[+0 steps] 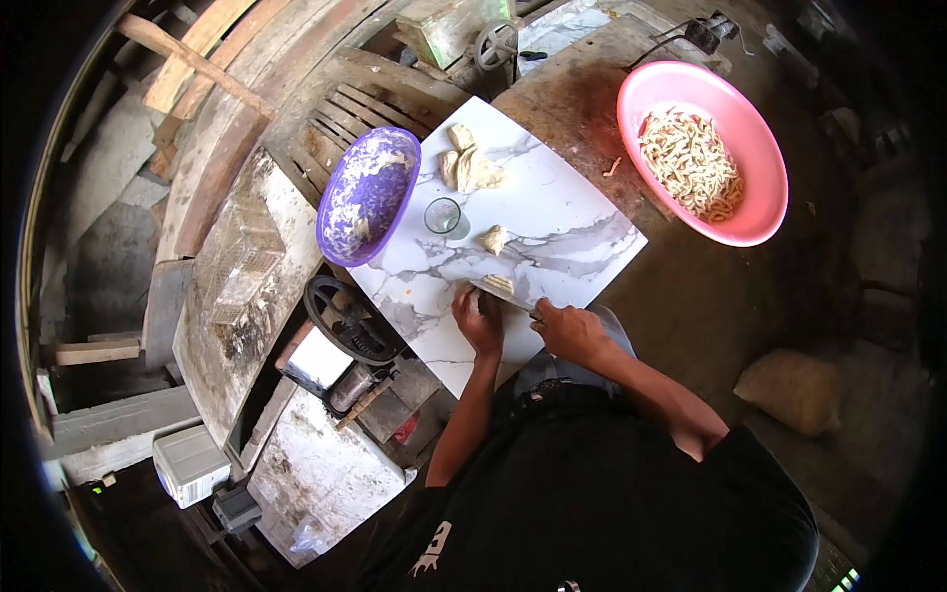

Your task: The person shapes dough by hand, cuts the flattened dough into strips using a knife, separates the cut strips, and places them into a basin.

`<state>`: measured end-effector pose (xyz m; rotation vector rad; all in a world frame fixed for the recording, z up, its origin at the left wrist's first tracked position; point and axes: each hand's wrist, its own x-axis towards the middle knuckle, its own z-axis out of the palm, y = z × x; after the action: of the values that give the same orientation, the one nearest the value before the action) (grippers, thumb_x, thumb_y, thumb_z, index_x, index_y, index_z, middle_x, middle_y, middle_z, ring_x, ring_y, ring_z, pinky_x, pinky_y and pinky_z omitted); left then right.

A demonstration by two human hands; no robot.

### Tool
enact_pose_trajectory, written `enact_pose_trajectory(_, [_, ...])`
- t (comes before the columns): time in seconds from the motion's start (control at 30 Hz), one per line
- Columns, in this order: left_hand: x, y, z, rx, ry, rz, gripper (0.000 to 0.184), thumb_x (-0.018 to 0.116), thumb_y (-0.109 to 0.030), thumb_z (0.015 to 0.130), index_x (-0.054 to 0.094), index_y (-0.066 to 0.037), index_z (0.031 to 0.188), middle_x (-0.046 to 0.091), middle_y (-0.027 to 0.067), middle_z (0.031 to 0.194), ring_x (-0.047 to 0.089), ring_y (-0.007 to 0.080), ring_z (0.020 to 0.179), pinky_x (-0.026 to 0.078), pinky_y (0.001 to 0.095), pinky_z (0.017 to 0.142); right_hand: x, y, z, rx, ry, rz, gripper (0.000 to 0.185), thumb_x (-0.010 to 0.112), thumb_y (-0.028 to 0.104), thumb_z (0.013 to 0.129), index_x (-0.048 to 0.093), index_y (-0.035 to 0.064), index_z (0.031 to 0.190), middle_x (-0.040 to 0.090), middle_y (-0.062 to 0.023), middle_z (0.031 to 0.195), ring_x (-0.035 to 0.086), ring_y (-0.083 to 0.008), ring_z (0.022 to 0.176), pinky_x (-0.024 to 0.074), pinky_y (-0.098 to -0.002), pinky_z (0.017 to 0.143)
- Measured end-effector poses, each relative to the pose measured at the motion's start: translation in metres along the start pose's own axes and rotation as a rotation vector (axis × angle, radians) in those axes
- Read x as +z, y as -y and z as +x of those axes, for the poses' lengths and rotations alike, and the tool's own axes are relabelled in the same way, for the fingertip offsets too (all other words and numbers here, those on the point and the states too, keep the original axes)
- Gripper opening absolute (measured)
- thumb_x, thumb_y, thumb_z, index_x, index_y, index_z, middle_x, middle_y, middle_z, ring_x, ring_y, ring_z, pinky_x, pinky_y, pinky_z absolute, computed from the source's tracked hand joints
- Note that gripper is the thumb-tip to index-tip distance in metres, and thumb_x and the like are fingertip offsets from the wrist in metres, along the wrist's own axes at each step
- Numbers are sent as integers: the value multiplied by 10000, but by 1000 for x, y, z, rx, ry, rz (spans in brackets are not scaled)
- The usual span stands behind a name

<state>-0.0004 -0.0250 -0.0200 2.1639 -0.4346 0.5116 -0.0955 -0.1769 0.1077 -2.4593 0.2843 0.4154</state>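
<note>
On a white marble-patterned board (582, 232), my right hand (572, 331) is closed round the handle of a knife (505, 295). The blade points left, beside a small piece of dough (499, 283). At the blade's left end is my left hand (477, 318), fingers curled; whether something lies under them is hidden. Farther up the board sit a lump of dough (494, 239), a drinking glass (444, 216) and larger pale dough pieces (472, 170). A purple basin (371, 197) smeared with white residue overlaps the board's left edge.
A pink basin (764, 187) holding many short dough strips stands at the right. Left of the board is a machine with a black wheel (353, 321). A grey-white container (190, 464) stands lower left, and a sack (789, 392) lies on the floor at right.
</note>
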Motion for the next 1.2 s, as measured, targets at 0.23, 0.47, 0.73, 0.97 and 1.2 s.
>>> enact_pose_trajectory(0.23, [1, 2, -1, -59, -20, -50, 157, 701, -94, 807, 666, -44, 951, 656, 83, 1034, 588, 286, 1002, 443, 410, 913, -20, -15, -43, 114, 59, -13, 298, 564, 305, 898, 508, 64, 1064, 661, -260, 800, 648, -459, 772, 495, -563, 671])
enact_pose_trajectory(0.47, [0, 0, 0, -19, -17, 105, 117, 694, -130, 814, 667, -67, 909, 661, 54, 1025, 580, 274, 1011, 400, 428, 944, -18, -22, -60, 79, 9, -26, 294, 581, 317, 896, 510, 71, 1040, 667, -222, 778, 641, -456, 739, 487, -563, 637])
enact_pose_trajectory(0.73, [1, 4, -4, -115, -27, 14, 167, 701, -139, 797, 669, -56, 939, 661, 73, 1020, 580, 289, 1001, 408, 426, 931, -2, 3, -20, -24, -32, 42, 289, 541, 319, 932, 511, 53, 1040, 662, -233, 747, 652, -440, 727, 505, -552, 640])
enact_pose_trajectory(0.97, [-1, 3, -1, -64, -14, 49, 181, 694, -114, 795, 661, -31, 952, 660, 91, 999, 579, 307, 972, 419, 443, 885, 2, 9, 1, -39, -44, 11, 292, 560, 320, 926, 527, 48, 1028, 663, -224, 740, 650, -427, 705, 499, -533, 621])
enact_pose_trajectory(1.2, [1, 7, 0, -3, -35, 79, 172, 700, -97, 780, 657, -15, 924, 662, 108, 967, 583, 313, 954, 423, 448, 868, 7, 18, 18, -69, -39, 27, 297, 555, 297, 923, 510, 31, 1048, 655, -239, 719, 649, -438, 697, 503, -541, 628])
